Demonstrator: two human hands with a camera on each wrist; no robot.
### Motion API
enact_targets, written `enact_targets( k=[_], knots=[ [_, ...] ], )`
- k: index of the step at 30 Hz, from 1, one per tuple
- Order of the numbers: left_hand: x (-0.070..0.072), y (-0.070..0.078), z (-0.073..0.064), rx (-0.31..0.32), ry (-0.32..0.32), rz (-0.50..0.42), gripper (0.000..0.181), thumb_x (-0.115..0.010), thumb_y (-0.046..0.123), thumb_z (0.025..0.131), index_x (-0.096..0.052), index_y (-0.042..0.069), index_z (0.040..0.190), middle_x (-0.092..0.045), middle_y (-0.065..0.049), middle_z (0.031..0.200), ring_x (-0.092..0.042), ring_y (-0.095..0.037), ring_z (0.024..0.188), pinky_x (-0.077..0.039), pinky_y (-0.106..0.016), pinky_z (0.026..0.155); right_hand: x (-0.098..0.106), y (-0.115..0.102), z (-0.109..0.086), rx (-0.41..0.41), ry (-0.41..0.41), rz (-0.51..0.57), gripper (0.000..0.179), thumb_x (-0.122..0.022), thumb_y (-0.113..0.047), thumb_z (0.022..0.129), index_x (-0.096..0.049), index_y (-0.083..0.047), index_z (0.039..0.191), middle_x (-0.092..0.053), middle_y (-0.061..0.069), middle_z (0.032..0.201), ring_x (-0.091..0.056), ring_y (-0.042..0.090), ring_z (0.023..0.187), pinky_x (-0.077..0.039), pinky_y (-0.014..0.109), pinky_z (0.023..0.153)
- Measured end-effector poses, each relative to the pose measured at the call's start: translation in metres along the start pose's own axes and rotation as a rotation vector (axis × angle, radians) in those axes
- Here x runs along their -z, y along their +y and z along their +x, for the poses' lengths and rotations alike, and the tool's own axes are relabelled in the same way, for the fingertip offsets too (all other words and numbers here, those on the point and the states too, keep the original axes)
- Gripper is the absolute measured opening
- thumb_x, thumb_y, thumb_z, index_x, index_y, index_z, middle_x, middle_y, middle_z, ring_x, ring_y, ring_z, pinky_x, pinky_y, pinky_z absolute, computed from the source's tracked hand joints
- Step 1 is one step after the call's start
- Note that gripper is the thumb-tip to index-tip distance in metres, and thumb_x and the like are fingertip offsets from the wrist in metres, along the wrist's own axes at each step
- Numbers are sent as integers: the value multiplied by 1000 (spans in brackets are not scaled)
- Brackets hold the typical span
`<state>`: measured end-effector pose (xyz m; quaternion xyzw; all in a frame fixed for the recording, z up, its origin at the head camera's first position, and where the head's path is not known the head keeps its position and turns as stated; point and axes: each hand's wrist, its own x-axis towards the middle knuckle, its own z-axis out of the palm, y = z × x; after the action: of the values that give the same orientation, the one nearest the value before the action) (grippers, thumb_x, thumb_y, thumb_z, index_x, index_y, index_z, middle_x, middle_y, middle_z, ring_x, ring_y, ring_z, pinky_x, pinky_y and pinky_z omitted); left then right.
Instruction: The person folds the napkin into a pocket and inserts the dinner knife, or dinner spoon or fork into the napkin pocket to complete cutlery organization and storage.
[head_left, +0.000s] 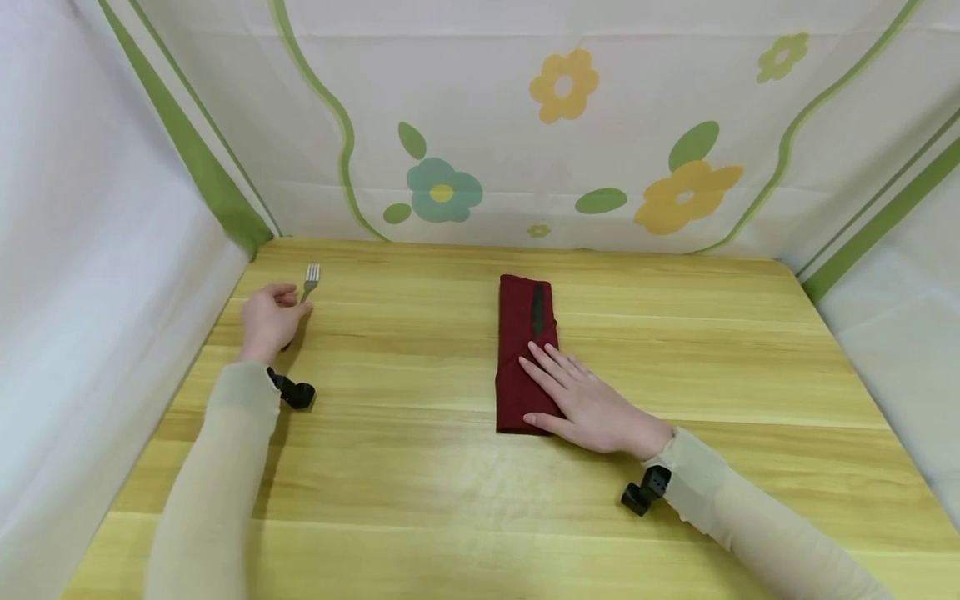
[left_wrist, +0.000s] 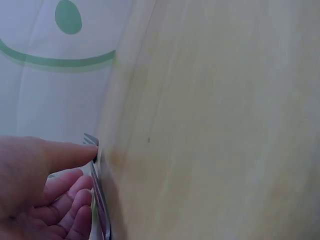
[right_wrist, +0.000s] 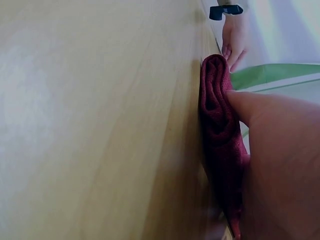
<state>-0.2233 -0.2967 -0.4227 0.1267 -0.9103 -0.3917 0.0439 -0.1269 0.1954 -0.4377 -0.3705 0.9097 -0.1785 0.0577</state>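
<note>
A metal fork [head_left: 311, 278] is near the left edge of the table, tines pointing away. My left hand [head_left: 272, 322] has its thumb and loosely curled fingers on either side of the fork's neck; the hand covers part of the handle. In the left wrist view the thumb overlaps the fork [left_wrist: 100, 195] just below its tines. At mid-table is a folded dark red cloth [head_left: 517, 333] with a dark strip. My right hand [head_left: 592, 408] rests on its near half, fingers spread. Its layered folds show in the cloth's end [right_wrist: 215, 95] in the right wrist view.
The wooden table [head_left: 420, 500] is bounded at the back by a white curtain [head_left: 510, 142] with printed flowers. White fabric walls also stand on the left and right. Each wrist carries a small black camera [head_left: 647, 490].
</note>
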Motion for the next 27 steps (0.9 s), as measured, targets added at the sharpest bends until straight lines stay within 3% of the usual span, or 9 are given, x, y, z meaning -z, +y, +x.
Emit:
enact_targets(
  k=[6, 12, 16, 23, 27],
  knots=[
    [0, -4, 1, 36, 13, 39, 38, -66, 19, 100, -65, -5, 131, -66, -22, 117, -60, -33, 102, -48, -35, 79, -2, 0, 1, -1, -1, 18, 77, -50, -52, 105, -21, -12, 164, -9, 10, 169, -7, 34, 154, -16, 58, 119],
    [-2, -1, 1, 26, -38, 114, 36, -62, 27, 103, -71, -1, 122, -67, -20, 111, -60, -33, 95, -48, -39, 75, 1, -2, 0, 3, 10, 24, 77, -52, -50, 104, -23, -11, 163, -11, 13, 169, -9, 36, 153, -17, 58, 119],
    [-4, 1, 0, 18, -39, 140, 35, -61, 27, 103, -72, -3, 116, -67, -19, 105, -59, -32, 90, -46, -40, 74, 1, -1, 0, -6, -3, 19, 77, -49, -54, 105, -22, -12, 164, -9, 11, 169, -7, 34, 154, -14, 57, 120],
    [-3, -3, 1, 59, -37, 50, 37, -61, 29, 104, -68, -2, 123, -66, -19, 112, -57, -24, 89, -48, -31, 69, 0, 2, 0, -3, 1, 26, 77, -48, -54, 105, -20, -13, 164, -9, 10, 170, -6, 32, 154, -14, 57, 120],
    [0, 2, 0, 45, -13, -16, 41, -63, 35, 102, -70, 1, 125, -68, -18, 115, -59, -16, 86, -48, -23, 63, -3, 4, 0, 3, 13, 28, 77, -49, -54, 105, -21, -13, 164, -10, 10, 169, -7, 33, 154, -14, 58, 119]
  ],
)
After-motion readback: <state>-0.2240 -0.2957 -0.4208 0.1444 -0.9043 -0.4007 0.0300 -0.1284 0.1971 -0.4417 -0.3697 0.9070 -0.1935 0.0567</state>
